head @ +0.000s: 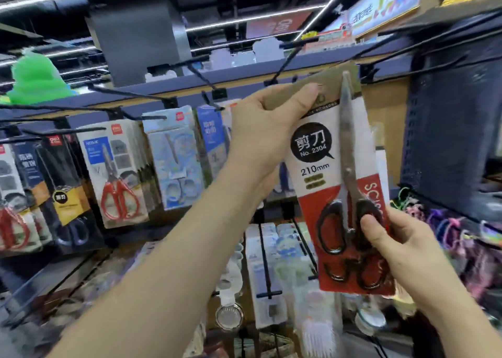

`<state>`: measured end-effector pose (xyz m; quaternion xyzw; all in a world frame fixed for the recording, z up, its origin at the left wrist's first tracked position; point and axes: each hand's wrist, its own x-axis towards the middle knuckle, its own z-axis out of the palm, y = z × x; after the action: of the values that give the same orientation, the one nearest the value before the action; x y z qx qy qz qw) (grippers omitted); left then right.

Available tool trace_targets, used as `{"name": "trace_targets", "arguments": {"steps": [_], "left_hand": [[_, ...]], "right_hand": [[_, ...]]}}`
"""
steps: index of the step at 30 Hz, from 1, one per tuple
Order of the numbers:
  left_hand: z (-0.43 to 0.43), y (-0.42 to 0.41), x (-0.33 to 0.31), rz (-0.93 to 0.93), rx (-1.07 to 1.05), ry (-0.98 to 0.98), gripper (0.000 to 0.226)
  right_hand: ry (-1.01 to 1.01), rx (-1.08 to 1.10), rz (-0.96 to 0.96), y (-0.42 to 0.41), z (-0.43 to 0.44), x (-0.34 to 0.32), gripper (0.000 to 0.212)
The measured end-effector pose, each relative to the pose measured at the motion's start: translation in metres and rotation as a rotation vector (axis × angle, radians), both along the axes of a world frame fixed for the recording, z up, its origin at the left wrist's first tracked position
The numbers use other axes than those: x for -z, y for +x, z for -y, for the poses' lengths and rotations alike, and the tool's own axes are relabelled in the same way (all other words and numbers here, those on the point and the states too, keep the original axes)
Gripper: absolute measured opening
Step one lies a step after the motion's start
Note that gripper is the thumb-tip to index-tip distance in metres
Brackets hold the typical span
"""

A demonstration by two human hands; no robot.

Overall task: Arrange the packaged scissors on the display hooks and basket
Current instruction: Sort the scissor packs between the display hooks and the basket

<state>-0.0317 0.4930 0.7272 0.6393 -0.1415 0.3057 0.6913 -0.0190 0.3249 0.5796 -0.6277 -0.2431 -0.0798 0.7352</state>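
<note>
I hold a packaged pair of black-handled scissors [345, 184] on a white and red card, raised upright at the right of centre. My left hand [267, 129] pinches the card's brown top edge. Low on the pack, my right hand [399, 246] grips the red part with the thumb over a handle loop. The card's top sits close under a black display hook [288, 61] on the blue rail; whether the hook passes through it is hidden.
More packaged scissors hang on hooks to the left, including a red-handled pair [118, 178] and a pale blue pack [176, 162]. Lower hooks [264, 260] carry other packs. A dark perforated panel [448, 140] stands at the right, with coloured items [445, 227] below it.
</note>
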Motion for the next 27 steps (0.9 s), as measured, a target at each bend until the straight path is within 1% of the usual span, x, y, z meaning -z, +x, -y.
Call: {"name": "trace_targets", "arguments": {"steps": [1, 2, 4, 6, 10, 12, 16, 19, 20, 21, 23, 24, 25, 27], "left_hand": [[0.012, 0.007, -0.001, -0.007, 0.019, -0.005, 0.002], [0.024, 0.014, -0.003, -0.014, 0.022, -0.001, 0.006], [0.041, 0.028, -0.006, -0.013, -0.006, 0.031, 0.010], [0.053, 0.041, -0.010, -0.006, -0.032, 0.054, 0.009], [0.062, 0.063, -0.020, -0.029, -0.096, 0.141, 0.011], [0.060, 0.072, -0.022, -0.065, -0.140, 0.170, 0.014], [0.052, 0.084, -0.014, -0.144, -0.164, 0.130, 0.012], [0.051, 0.084, -0.006, -0.213, -0.158, 0.182, 0.024], [0.049, 0.080, -0.002, -0.234, -0.144, 0.215, 0.032], [0.047, 0.074, 0.004, -0.235, -0.133, 0.250, 0.045], [0.038, 0.059, 0.027, -0.207, -0.141, 0.326, 0.069], [0.033, 0.051, 0.041, -0.198, -0.150, 0.380, 0.074], [0.029, 0.044, 0.052, -0.196, -0.167, 0.429, 0.075], [0.022, 0.043, 0.063, -0.209, -0.241, 0.471, 0.072]], "right_hand": [[0.004, 0.024, -0.003, 0.004, 0.004, 0.003, 0.031], [0.031, 0.048, -0.023, 0.006, 0.006, 0.004, 0.031], [0.109, 0.086, -0.068, 0.010, 0.010, 0.004, 0.019], [0.130, 0.101, -0.072, 0.017, 0.012, 0.004, 0.019], [0.196, 0.095, -0.109, 0.023, 0.014, 0.001, 0.024], [0.195, 0.080, -0.113, 0.023, 0.014, 0.000, 0.025], [0.212, 0.038, -0.143, 0.020, 0.015, -0.001, 0.025], [0.246, 0.024, -0.179, 0.020, 0.012, -0.003, 0.023], [0.259, 0.038, -0.189, 0.021, 0.010, -0.004, 0.023], [0.259, 0.060, -0.186, 0.025, 0.009, -0.003, 0.027], [0.242, 0.107, -0.179, 0.031, 0.006, -0.004, 0.053], [0.221, 0.123, -0.180, 0.033, 0.004, -0.006, 0.062], [0.210, 0.131, -0.179, 0.037, 0.003, -0.009, 0.063], [0.182, 0.155, -0.164, 0.043, 0.002, -0.014, 0.052]]}}
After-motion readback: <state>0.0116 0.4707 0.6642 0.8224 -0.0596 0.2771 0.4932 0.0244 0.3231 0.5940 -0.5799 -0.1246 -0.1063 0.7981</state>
